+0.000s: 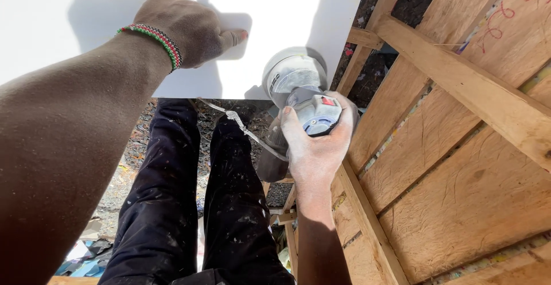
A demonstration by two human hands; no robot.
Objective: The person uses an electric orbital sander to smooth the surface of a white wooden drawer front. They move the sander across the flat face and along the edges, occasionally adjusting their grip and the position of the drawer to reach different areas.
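Note:
My left hand (pixel 186 28) lies flat, palm down, on a white board (pixel 275 9) that fills the top of the view; a beaded band circles the wrist. My right hand (pixel 314 147), dusty white, grips a grey power tool (pixel 298 90) by its body. The tool's round grey head sits at the board's near edge, right of my left hand. A thin cord (pixel 244 127) trails from the tool toward my legs in dark, paint-speckled trousers (pixel 195 204).
A structure of rough wooden planks and battens (pixel 459 147) rises close on the right, with a slanted beam (pixel 367 222) beside my right forearm. Below the board there is gravelly ground (pixel 129 159) with scraps and debris at the lower left.

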